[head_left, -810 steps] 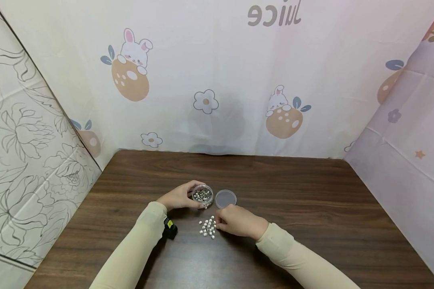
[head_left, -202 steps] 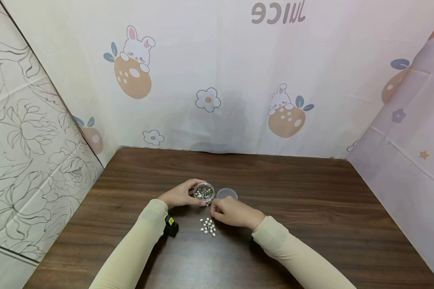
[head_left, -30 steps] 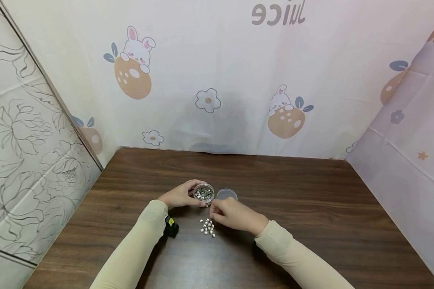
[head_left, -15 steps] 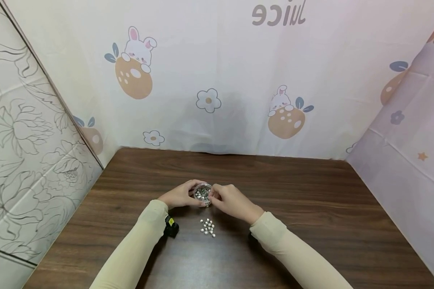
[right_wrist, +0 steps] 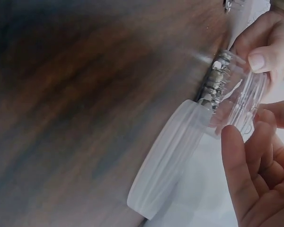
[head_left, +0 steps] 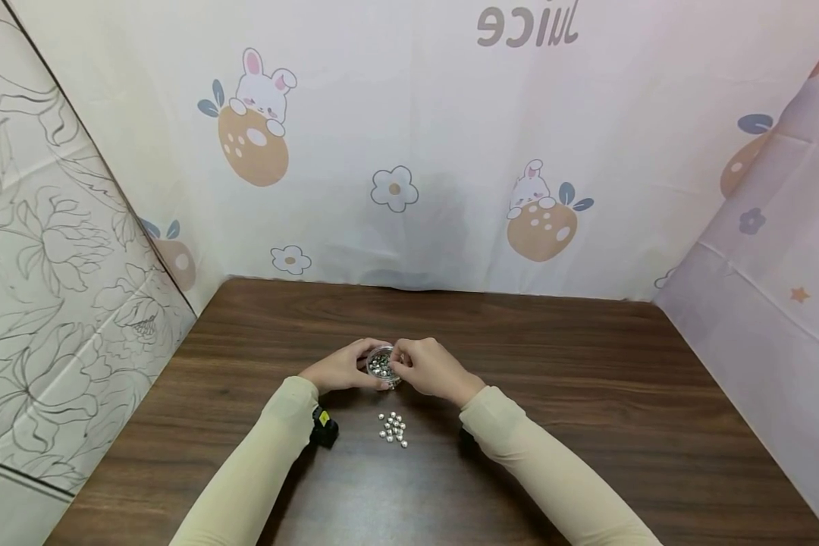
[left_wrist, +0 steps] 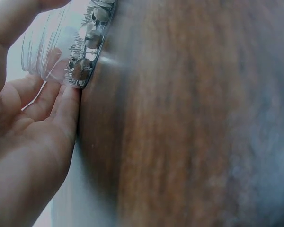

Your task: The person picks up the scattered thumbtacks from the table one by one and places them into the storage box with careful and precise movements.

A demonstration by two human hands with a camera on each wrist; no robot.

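A round clear plastic jar [head_left: 369,371] of silver thumbtacks [left_wrist: 93,39] stands on the table, its mouth uncovered. My left hand [head_left: 343,368] grips its left side, thumb near and fingers on the far side. Over the mouth is my right hand [head_left: 433,370], coming from the right. In the right wrist view its thumb tip and the other fingertips stand apart at the jar's rim, and no thumbtack is visible between them. A small loose pile of thumbtacks [head_left: 395,429] lies on the table in front of the jar. The frosted lid [right_wrist: 168,161] lies beside the jar, hidden by my right hand in the head view.
The dark wood-grain table [head_left: 553,364] stretches out on all sides of the jar. A printed curtain [head_left: 450,114] hangs along its back edge, with more patterned cloth at both sides. A black wrist camera [head_left: 324,428] hangs under my left wrist, low over the table.
My right hand has moved from beside the pile up to the jar's mouth, now covering the lid. My left hand keeps its grip. The pile is smaller than in the oldest frame.
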